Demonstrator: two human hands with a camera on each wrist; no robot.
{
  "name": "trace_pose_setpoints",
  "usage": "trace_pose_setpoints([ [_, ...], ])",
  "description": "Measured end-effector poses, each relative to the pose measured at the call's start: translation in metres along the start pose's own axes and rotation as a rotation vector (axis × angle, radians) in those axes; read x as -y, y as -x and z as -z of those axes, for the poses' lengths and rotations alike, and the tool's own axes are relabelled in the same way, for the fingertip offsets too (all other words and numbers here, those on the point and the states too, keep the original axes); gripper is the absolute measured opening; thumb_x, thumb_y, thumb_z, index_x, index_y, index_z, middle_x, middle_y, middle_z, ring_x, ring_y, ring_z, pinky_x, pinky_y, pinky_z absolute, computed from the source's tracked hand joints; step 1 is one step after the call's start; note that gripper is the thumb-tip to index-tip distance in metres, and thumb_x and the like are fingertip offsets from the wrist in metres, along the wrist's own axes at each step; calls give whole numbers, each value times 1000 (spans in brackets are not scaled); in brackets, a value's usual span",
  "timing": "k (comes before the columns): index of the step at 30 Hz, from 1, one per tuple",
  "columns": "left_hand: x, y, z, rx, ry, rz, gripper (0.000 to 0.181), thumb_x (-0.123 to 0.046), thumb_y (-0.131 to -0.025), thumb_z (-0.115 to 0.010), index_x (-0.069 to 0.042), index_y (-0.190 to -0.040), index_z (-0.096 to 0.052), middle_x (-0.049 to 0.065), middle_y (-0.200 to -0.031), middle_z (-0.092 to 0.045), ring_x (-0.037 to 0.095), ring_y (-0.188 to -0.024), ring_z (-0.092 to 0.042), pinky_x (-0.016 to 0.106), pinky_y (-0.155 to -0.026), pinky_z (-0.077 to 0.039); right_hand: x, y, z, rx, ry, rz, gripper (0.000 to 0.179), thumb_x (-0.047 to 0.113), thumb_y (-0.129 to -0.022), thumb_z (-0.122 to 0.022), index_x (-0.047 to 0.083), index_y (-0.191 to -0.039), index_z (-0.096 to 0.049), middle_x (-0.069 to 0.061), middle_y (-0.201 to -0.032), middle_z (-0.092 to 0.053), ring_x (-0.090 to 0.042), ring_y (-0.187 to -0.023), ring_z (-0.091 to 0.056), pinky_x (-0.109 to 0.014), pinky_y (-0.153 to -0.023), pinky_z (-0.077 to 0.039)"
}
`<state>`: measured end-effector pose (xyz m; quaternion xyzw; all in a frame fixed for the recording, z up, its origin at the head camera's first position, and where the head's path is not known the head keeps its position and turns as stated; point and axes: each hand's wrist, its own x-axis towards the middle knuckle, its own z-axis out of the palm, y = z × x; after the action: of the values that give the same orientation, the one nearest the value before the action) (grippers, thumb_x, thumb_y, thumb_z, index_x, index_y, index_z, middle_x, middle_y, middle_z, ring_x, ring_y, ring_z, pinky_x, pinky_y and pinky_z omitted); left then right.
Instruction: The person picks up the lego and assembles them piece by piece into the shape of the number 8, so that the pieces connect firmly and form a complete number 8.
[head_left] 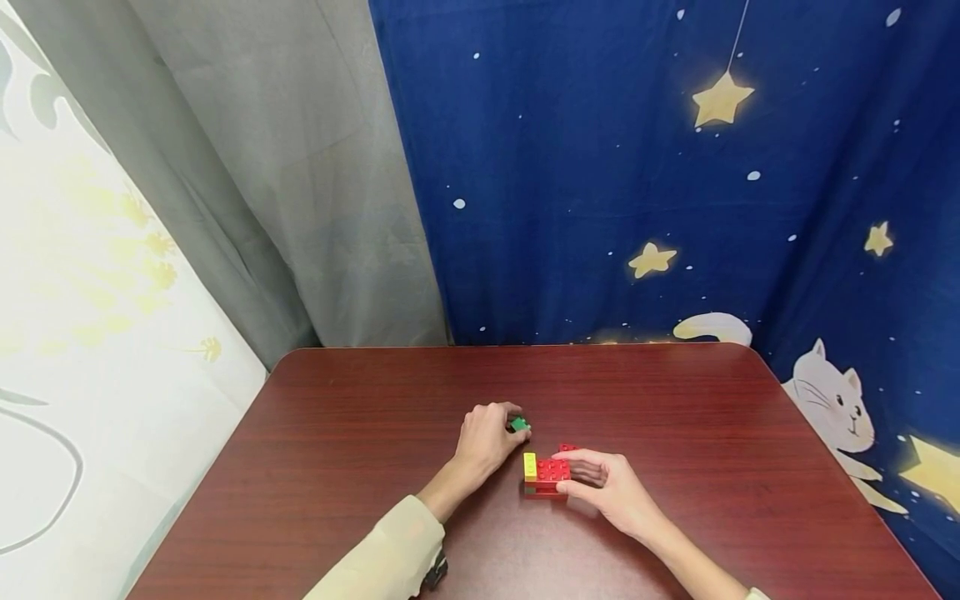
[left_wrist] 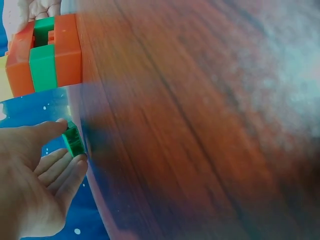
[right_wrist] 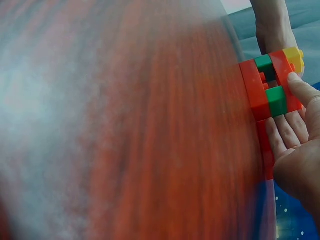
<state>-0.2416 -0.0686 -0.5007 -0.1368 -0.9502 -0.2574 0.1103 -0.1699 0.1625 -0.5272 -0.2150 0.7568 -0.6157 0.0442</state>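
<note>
A small green toy brick (head_left: 521,425) is pinched between the thumb and fingers of my left hand (head_left: 485,435), just above or on the table. In the left wrist view the same green brick (left_wrist: 73,140) shows its hollow underside. My right hand (head_left: 617,492) holds a built block of bricks (head_left: 552,471) at its right end, thumb in front and fingers behind. This block has red layers at top and bottom, green bricks (right_wrist: 276,101) between them with a gap, and a yellow brick (head_left: 530,467) on top at the left.
Behind the block, close to my right fingers, lies another red brick (head_left: 567,447), partly hidden. The brown wooden table (head_left: 360,417) reaches back to a grey curtain (head_left: 315,208) and a blue star-patterned curtain (head_left: 570,167).
</note>
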Motion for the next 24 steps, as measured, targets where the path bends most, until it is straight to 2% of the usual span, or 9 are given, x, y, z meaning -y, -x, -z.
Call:
trace_pose_setpoints([
  [13,-2,-2,4,-23,25,-70,32,-27,-86,-90,-13,-114,-82,-3,-95,-80,16,-84,-74,38,-73,-61,1,0,0,1,0,-2,40,11,-95,-81,-3,-131,-71,-18,-126,-74,-16,-114,-72,-23,-96,-56],
  [16,-3,-2,5,-3,76,-62,33,-26,-87,-90,-12,-116,-81,-3,-97,-80,13,-84,-74,38,-77,-62,1,0,0,2,-3,-2,41,11,-96,-81,-5,-131,-70,-19,-126,-73,-16,-114,-72,-23,-95,-56],
  [20,-6,-2,8,39,182,-32,34,-24,-90,-88,-10,-120,-80,-2,-101,-81,10,-88,-77,41,-89,-61,2,0,0,1,1,-7,42,11,-96,-81,-6,-131,-70,-18,-125,-74,-16,-113,-72,-23,-95,-56],
  [24,-11,-1,11,74,281,-4,34,-21,-91,-87,-8,-121,-79,0,-105,-81,10,-93,-78,40,-92,-61,2,0,0,2,6,-5,42,11,-95,-81,-6,-131,-69,-18,-125,-74,-15,-114,-72,-23,-96,-56],
])
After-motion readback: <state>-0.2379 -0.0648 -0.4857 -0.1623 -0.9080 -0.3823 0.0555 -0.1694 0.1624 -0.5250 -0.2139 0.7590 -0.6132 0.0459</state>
